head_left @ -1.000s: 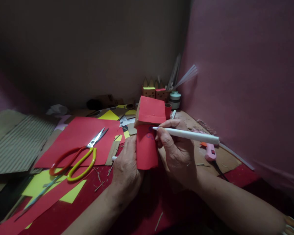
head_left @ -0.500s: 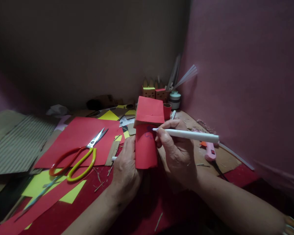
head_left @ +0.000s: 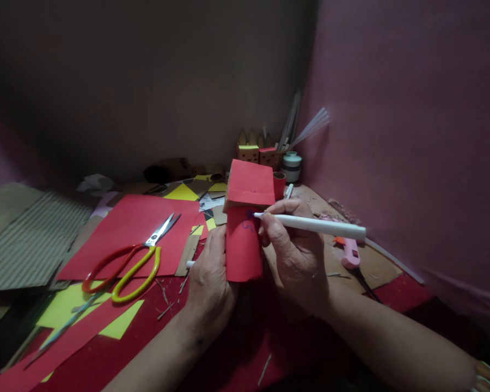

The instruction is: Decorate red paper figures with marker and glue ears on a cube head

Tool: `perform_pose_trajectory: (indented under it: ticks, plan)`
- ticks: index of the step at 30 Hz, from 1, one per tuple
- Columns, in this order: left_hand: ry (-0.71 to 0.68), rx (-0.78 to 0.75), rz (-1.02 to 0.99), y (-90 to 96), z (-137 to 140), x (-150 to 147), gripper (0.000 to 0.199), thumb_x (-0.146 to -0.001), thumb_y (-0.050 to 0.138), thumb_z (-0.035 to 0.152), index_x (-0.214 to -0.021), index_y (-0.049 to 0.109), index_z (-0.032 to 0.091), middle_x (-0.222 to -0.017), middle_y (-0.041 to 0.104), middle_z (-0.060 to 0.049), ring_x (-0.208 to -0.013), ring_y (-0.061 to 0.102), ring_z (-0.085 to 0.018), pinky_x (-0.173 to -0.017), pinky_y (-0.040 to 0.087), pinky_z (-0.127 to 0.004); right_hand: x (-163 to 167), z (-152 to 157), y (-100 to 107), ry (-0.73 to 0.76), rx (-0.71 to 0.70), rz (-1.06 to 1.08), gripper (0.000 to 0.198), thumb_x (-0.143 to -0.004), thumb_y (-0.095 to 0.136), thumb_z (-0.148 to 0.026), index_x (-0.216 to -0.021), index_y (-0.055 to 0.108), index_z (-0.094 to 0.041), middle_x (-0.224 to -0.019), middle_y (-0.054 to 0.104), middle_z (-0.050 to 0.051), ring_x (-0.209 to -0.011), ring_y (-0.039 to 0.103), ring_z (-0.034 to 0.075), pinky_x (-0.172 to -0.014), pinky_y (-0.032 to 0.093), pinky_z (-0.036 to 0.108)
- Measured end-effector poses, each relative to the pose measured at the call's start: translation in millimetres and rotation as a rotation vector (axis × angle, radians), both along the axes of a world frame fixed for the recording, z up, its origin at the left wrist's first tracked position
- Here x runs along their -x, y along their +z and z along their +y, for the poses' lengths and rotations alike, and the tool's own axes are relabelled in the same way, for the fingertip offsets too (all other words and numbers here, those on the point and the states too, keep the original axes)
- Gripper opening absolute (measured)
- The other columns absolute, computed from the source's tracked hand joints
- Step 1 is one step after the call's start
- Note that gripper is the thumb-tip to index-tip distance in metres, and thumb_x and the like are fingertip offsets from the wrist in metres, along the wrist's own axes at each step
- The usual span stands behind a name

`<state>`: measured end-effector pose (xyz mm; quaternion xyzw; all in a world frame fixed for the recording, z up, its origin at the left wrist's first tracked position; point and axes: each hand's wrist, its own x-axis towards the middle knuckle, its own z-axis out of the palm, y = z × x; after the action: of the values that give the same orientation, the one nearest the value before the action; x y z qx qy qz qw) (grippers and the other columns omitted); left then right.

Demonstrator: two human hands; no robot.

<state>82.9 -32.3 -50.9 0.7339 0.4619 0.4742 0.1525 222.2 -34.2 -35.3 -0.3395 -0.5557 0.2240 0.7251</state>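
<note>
As its tip (head_left: 257, 215) points left, the white pen (head_left: 322, 225) runs nearly crosswise.

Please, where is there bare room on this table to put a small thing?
Best, the dark red tabletop between the forearms, except one thin scrap; also the large red sheet, left of the scissor blades. Crowded beside the left hand, with cardboard and scraps, and along the back, with yellow paper and a jar.

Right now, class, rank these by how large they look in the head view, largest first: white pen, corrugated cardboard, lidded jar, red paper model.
1. Corrugated cardboard
2. Red paper model
3. White pen
4. Lidded jar
</note>
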Motion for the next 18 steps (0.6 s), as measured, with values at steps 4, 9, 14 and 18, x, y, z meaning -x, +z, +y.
perform_pose_trajectory:
  ticks: [4,9,14,18]
  plan:
    - [0.008,0.010,0.008,-1.0,0.4,1.2,0.013,-0.100,0.053,0.034,-0.107,0.059,0.024,-0.100,0.068,-0.005,-0.085,0.065,-0.023,-0.071,0.052,-0.037,-0.9,-2.0,1.2,-0.010,0.019,-0.021,0.006,-0.100,0.062,-0.030,-0.096,0.061,-0.027,-0.084,0.059,-0.001,-0.073,0.055,0.015,-0.065,0.049,0.032]
    - [0.019,0.015,0.000,-1.9,-0.1,2.1,0.015,-0.100,0.053,0.034,-0.109,0.059,0.025,-0.100,0.069,-0.004,-0.086,0.066,-0.024,-0.073,0.052,-0.038,-2.2,-2.8,1.3,-0.019,0.027,-0.015,0.008,-0.099,0.062,-0.030,-0.093,0.060,-0.026,-0.080,0.057,-0.002,-0.070,0.054,0.015,-0.064,0.048,0.032]
    - [0.003,0.033,-0.014,-0.9,0.8,0.7,0.016,-0.099,0.054,0.035,-0.109,0.059,0.024,-0.102,0.069,-0.006,-0.087,0.067,-0.025,-0.072,0.052,-0.038,-1.3,-1.1,1.1,-0.006,0.036,0.033,0.006,-0.100,0.062,-0.030,-0.096,0.060,-0.026,-0.080,0.057,-0.002,-0.070,0.054,0.015,-0.065,0.049,0.033]
    - [0.011,0.033,-0.013,-0.8,1.0,0.7,0.014,-0.098,0.054,0.035,-0.106,0.059,0.024,-0.101,0.070,-0.005,-0.086,0.067,-0.025,-0.072,0.052,-0.038,-1.3,-0.4,1.9,-0.006,0.009,0.021,0.006,-0.099,0.062,-0.028,-0.094,0.059,-0.026,-0.080,0.056,-0.003,-0.069,0.053,0.014,-0.064,0.047,0.032]
